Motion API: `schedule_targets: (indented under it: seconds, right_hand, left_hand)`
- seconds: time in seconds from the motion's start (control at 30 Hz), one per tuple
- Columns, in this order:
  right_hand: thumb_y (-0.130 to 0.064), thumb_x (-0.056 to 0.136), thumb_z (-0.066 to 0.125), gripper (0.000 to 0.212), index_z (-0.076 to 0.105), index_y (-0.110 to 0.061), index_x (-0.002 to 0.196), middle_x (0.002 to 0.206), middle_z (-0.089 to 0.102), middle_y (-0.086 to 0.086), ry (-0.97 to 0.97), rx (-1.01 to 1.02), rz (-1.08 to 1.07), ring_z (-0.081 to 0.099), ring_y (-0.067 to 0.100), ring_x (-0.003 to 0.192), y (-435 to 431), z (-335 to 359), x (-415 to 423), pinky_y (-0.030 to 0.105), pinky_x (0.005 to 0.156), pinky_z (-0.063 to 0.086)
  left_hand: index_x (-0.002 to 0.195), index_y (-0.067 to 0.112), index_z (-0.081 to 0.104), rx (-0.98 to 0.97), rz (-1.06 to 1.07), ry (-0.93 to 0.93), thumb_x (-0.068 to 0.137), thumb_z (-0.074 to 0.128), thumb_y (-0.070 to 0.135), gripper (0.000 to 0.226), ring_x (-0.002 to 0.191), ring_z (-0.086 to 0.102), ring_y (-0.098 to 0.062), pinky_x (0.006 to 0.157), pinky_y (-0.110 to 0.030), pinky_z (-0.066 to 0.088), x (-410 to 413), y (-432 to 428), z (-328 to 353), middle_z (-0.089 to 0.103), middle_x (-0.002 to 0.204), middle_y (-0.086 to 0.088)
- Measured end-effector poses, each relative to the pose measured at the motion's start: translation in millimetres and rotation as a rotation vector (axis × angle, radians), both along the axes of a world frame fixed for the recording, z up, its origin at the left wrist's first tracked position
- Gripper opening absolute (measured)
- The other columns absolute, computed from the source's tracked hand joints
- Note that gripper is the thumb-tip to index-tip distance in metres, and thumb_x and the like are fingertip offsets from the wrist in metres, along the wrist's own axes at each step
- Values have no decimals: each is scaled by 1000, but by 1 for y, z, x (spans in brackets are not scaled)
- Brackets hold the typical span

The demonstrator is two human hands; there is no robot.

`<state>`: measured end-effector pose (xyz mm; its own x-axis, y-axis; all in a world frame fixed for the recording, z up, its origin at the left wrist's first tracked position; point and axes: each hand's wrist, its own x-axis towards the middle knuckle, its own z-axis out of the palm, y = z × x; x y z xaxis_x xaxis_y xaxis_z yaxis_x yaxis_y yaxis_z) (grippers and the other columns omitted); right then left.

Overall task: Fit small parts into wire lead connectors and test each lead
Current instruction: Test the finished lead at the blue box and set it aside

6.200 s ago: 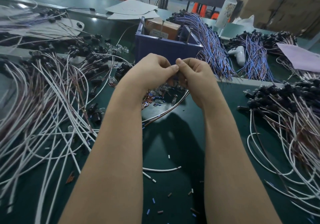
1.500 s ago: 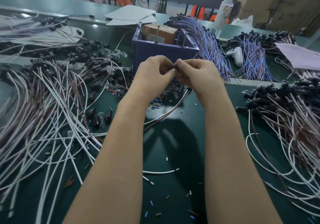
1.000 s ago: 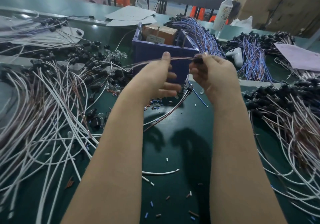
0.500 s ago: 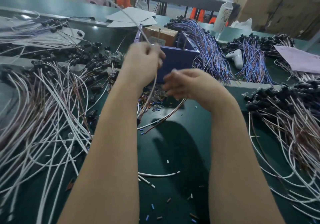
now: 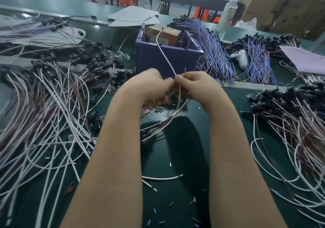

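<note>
R hand pinches white lead btwn thumb + forefinger, just in front of blue box; lead arcs up over box. L hand touching it, blurred, can't tell grip.

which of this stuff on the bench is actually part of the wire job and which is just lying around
For the job: wire lead pinched in the right hand; left hand beside it, blurred; left pile of leads; right pile of leads; loose small parts.

Lying about: white bottle; paper sheets; white gadget.
</note>
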<state>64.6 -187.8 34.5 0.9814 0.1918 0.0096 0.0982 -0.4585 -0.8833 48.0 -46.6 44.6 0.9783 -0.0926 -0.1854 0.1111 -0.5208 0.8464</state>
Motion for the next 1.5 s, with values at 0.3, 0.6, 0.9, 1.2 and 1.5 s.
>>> schedule_targets:
  seconds: [0.3,0.6,0.9,1.2,1.5]
  right_hand:
    - [-29,97,51,25,68,-19,82,62,65,-7,205,-531,273,46,8,49,-8,8,-10,17,46,37]
    - [9,92,48,17,53,-2,80,73,61,16,146,454,-217,62,15,56,7,-6,4,19,58,56]
    - [-9,100,40,12,51,-13,104,62,61,8,-57,337,-354,47,5,35,5,-14,8,17,44,45]
    - [-9,93,53,14,47,-18,85,65,64,-1,-295,280,-479,51,4,44,10,-12,6,24,56,44]
    - [-8,92,50,9,51,-16,92,71,65,0,-403,281,-563,55,9,54,15,-10,6,30,64,50]
  left_hand:
    - [91,12,52,-435,418,-239,103,33,16,23,52,43,-8,51,-22,39,9,-3,-12,62,75,-2]
    - [62,9,61,-168,372,-207,89,41,9,33,38,47,-4,44,-17,36,4,7,-3,62,46,2]
    - [82,-3,56,-246,248,-82,92,36,1,22,32,51,-4,38,-15,46,-6,11,15,63,45,-4]
    - [85,-5,54,-266,230,-69,92,36,-1,20,35,56,-7,40,-17,49,-8,9,16,67,54,-12]
    - [89,-6,55,-270,232,-78,92,36,-1,20,37,57,-8,44,-20,52,-6,10,15,68,63,-17]
